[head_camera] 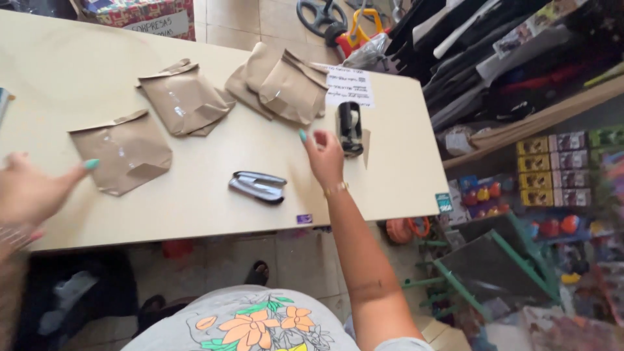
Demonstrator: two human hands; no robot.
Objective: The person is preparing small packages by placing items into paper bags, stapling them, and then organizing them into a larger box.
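Black tape dispenser just beside empty, loosely curled right hand.

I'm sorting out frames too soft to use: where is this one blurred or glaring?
Head view: the left hand at the edge is smeared by motion; the right hand near the tape dispenser is slightly soft; tape on the paper bags glints; the stapler looks sharper; the shelves blur toward the corner.

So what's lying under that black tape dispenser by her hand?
The black tape dispenser sits on the pale table, partly over a brown paper piece by the right hand. How far the paper runs underneath is hidden.
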